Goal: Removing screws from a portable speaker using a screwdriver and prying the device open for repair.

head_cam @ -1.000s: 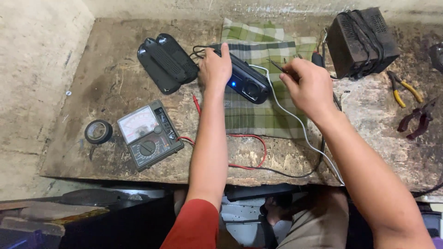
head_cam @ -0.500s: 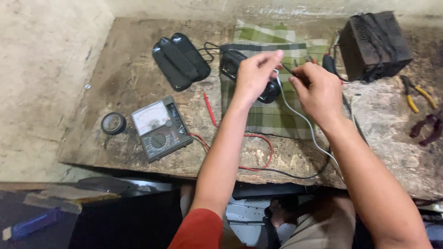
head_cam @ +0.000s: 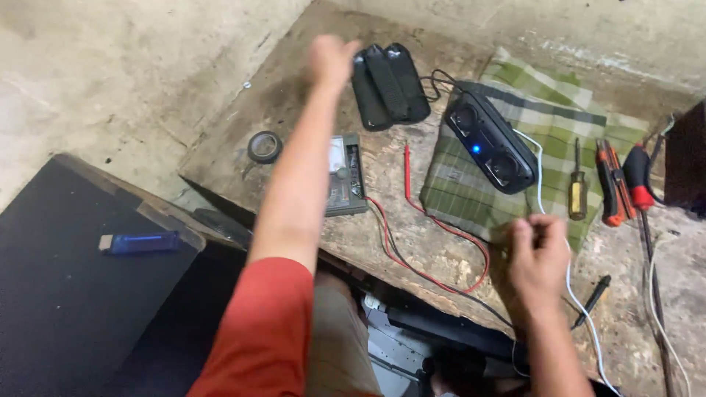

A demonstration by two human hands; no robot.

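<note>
My left hand (head_cam: 331, 59) is stretched out over the worn wooden bench (head_cam: 294, 103), blurred, holding nothing, just left of a black ribbed speaker cover (head_cam: 390, 84). My left forearm crosses an analogue multimeter (head_cam: 344, 176) and hides part of it. My right hand (head_cam: 537, 257) hovers with curled fingers at the near edge of a green plaid cloth (head_cam: 471, 191), right over a white cable (head_cam: 540, 191); whether it grips the cable is unclear. A black speaker (head_cam: 489, 140) with a small blue light lies on the cloth.
Red and black test leads (head_cam: 412, 220) loop from the multimeter. A black tape roll (head_cam: 263, 145) lies at the left. A yellow-handled screwdriver (head_cam: 577, 192), an orange tool (head_cam: 610, 184) and a red-handled tool (head_cam: 638, 176) lie right. A blue object (head_cam: 140, 242) rests on a dark panel.
My left hand has left the speaker and swung left toward the black cover. My right hand has drawn back toward me, to the cloth's near edge. The camera view has shifted right and tilted.
</note>
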